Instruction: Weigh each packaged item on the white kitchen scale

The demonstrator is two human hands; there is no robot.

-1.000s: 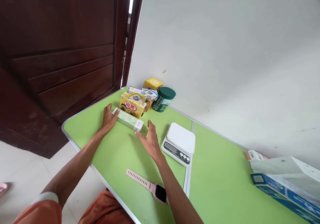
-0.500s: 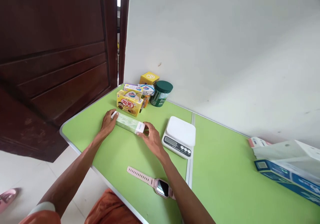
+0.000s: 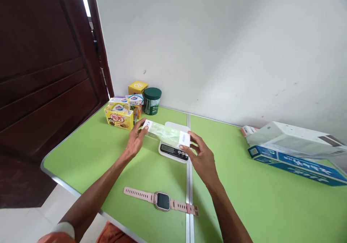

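Pale box (image 3: 165, 133) held over scale (image 3: 173, 152) (yellow carton (image 3: 119, 119): "泡芙")

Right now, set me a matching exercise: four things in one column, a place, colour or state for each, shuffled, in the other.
1. Green box
2. Watch
3. Scale
4. Tub

A. Pink, laid out flat
B. Dark green, lidded
C. Between the left hand and right hand, gripped at both ends
D. White, partly hidden behind the green box

Pairs: 1-C, 2-A, 3-D, 4-B
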